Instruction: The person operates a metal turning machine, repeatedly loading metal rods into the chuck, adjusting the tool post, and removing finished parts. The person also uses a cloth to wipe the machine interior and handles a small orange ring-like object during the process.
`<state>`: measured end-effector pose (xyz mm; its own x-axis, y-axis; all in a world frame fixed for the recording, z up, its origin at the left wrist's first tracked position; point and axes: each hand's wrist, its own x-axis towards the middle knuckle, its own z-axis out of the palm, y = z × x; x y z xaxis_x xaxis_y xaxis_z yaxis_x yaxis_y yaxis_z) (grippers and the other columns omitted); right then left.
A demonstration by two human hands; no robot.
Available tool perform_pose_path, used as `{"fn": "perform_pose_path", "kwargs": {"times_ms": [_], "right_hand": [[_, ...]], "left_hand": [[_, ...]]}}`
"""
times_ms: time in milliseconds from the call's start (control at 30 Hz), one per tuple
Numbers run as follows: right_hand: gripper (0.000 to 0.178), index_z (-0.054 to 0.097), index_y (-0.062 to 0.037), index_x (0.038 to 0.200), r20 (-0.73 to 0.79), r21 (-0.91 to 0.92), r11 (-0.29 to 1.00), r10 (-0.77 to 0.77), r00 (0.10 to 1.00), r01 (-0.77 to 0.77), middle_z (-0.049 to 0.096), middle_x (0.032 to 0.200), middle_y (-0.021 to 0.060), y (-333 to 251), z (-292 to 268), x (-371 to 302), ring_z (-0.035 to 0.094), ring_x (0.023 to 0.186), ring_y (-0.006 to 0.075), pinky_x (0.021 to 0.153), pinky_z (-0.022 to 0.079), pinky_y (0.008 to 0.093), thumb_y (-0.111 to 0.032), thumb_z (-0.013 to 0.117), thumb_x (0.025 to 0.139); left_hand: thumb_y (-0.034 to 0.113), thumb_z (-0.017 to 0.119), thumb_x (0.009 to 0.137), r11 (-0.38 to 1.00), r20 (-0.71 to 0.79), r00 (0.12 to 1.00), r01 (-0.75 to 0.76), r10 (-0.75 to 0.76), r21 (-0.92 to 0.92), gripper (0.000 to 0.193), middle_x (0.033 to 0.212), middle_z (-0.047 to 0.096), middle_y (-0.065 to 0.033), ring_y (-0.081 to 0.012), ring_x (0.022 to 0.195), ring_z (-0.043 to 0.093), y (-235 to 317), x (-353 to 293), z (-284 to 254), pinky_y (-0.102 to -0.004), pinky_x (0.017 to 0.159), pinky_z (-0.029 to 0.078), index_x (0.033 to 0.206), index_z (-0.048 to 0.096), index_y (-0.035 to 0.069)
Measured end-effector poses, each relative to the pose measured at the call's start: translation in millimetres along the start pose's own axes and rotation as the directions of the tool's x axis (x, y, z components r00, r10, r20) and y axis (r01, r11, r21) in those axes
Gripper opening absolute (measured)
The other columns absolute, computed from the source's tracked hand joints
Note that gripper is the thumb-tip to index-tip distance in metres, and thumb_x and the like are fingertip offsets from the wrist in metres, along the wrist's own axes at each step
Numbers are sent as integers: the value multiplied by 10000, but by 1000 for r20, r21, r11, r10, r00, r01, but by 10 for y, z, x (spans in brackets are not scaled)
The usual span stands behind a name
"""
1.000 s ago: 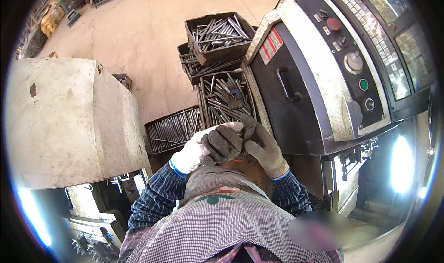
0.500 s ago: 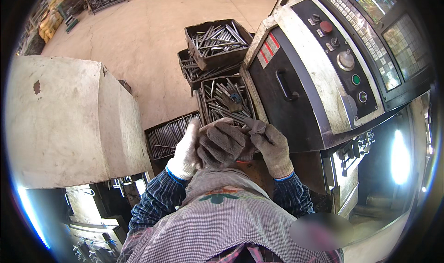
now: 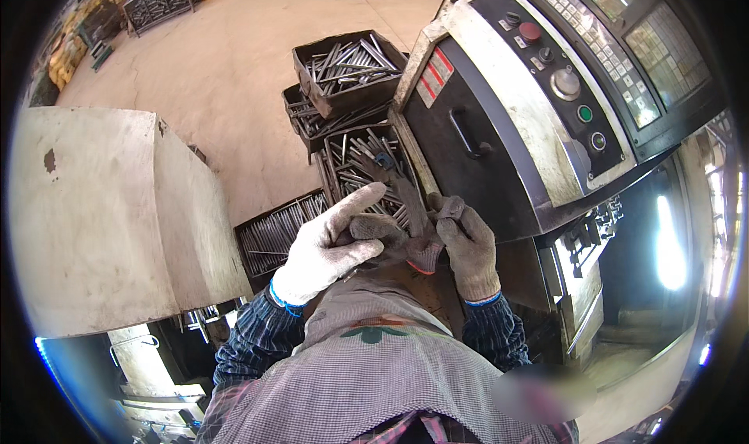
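A dark grey-brown knitted work glove (image 3: 417,214) hangs in front of my body, its fingers pointing away and its orange-edged cuff towards me. My right hand (image 3: 468,245), in a dirty grey glove, pinches it near the cuff between thumb and fingers. My left hand (image 3: 320,253) wears a whiter glove. Its index finger stretches out, while the thumb lies against a dark part of the loose glove; the other fingers are partly hidden. Just beyond is a bin (image 3: 321,161) of metal rods (image 3: 355,154), with a blue-marked tool lying on top.
Two more rod-filled bins (image 3: 347,101) are stacked farther off. A low tray (image 3: 269,224) of rods sits at left. A machine with a black door (image 3: 476,163) and control panel (image 3: 562,93) stands right. A white cabinet (image 3: 86,218) stands left.
The loose glove has turned and stretched away from me, its fingers now over the bin. My left hand has opened its index finger and thumb apart. The view has shifted slightly.
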<state>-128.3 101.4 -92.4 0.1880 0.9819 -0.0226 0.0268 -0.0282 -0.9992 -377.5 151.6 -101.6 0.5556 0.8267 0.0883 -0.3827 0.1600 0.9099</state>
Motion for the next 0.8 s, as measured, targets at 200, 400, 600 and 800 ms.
{"fn": "perform_pose_path", "kwargs": {"times_ms": [200,400,600,800], "right_hand": [[210,659,70,1206,59,5,1000,22,998,-22,679,1319,150,43,-254,-97,654,1172,204,1027,522,337,-24,611,1024],[197,669,66,1200,-39,76,997,2,999,1,678,1343,136,-45,-642,-129,617,1207,177,1073,488,330,-17,595,1036],[300,680,60,1221,-116,-20,998,-55,992,53,680,1337,137,-139,-1159,-202,619,1222,209,1096,461,375,-164,637,1026],[300,675,64,1217,-98,53,997,52,994,-47,693,1331,134,-269,-1557,-285,627,1152,177,1062,483,358,-168,635,1033]], "left_hand": [[24,781,952,995,84,996,-37,30,87,714,1262,728,-136,-163,1123,696,27,134,207,-302,996,552,1576,439,-37],[598,627,1021,970,103,981,177,-161,-168,903,1389,641,-198,-236,1206,687,102,405,452,-350,1023,567,1593,370,-51],[110,754,990,920,296,948,215,-116,-327,869,1462,572,-160,-243,1302,619,-272,592,732,-372,1111,523,1663,218,-14],[99,743,1001,987,127,979,160,-158,-4,671,1369,657,-108,-165,1224,629,-387,765,1063,-305,1078,504,1576,428,-45]]}}
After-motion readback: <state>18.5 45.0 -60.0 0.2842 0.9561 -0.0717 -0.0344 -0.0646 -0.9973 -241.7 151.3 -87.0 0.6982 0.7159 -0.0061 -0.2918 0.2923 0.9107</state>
